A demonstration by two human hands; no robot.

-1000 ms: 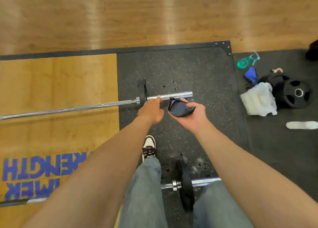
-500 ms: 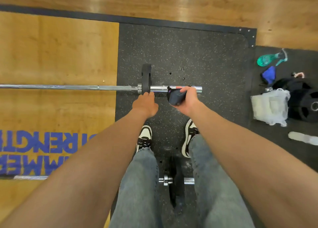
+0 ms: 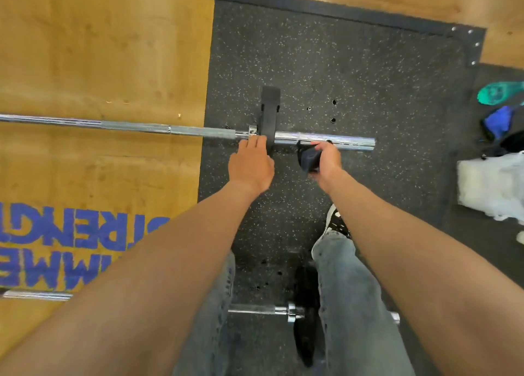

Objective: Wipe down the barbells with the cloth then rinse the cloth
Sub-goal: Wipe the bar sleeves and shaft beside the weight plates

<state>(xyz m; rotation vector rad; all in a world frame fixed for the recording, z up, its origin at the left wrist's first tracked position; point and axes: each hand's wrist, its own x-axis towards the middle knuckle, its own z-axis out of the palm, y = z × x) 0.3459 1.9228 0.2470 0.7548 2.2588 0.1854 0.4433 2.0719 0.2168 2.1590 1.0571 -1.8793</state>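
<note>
While right hand point(image 3: 326, 160) grips cloth point(image 3: 307, 160), left hand point(image 3: 251, 166) seemingly touches barbell point(image 3: 326, 140).

Two barbells are lying on the floor: the far barbell point(image 3: 158, 127) and the near barbell point(image 3: 256, 309). Each is carrying one visible black plate, two in all point(image 3: 268, 114) point(image 3: 304, 344). One dark cloth point(image 3: 308, 158) is showing. Two hands are showing.

Large blue capital letters are printed on the wooden lifting platform point(image 3: 99, 49) at the left, upside down from the wearer's viewpoint and cut off by the frame edge and by the left forearm. The upper line shows a fragment that reads "RENGT"; the lower line shows "MME". No other lettering, brand or number can be read anywhere in the view.
</note>
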